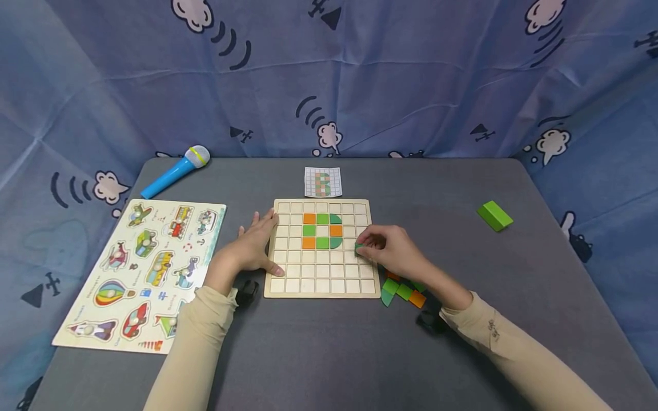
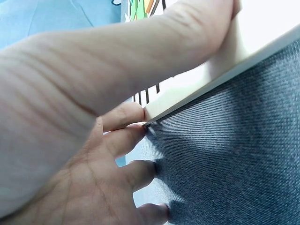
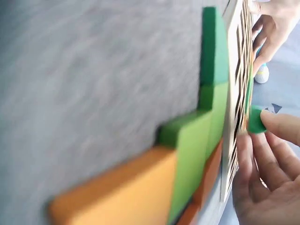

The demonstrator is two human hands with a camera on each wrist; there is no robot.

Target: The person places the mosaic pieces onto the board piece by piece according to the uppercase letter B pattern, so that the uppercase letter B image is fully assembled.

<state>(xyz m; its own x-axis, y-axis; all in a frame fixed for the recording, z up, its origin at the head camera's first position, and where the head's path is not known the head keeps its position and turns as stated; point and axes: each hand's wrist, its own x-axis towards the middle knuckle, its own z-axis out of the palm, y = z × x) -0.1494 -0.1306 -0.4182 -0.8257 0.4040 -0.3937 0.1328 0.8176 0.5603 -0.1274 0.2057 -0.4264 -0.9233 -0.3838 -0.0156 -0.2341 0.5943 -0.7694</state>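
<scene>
A light wooden grid board (image 1: 294,285) lies in the middle of the table. Orange, light green and dark green tiles (image 1: 322,242) fill a ring of its cells around one bare cell. My left hand (image 1: 250,245) rests along the board's left edge, thumb on its surface and fingers stretched out at the side. Over the right part of the grid, my right hand (image 1: 396,249) pinches a dark green tile (image 3: 256,120) between thumb and fingertips. Loose tiles (image 1: 404,291) in orange and greens lie by the board's lower right corner, partly hidden under the right wrist.
Above the board lies a small printed pattern card (image 1: 336,184). At left are a picture puzzle board (image 1: 128,271) with vehicles and a blue toy microphone (image 1: 169,178). A green block (image 1: 495,216) sits far right. Behind the table hangs a blue patterned cloth (image 1: 390,85).
</scene>
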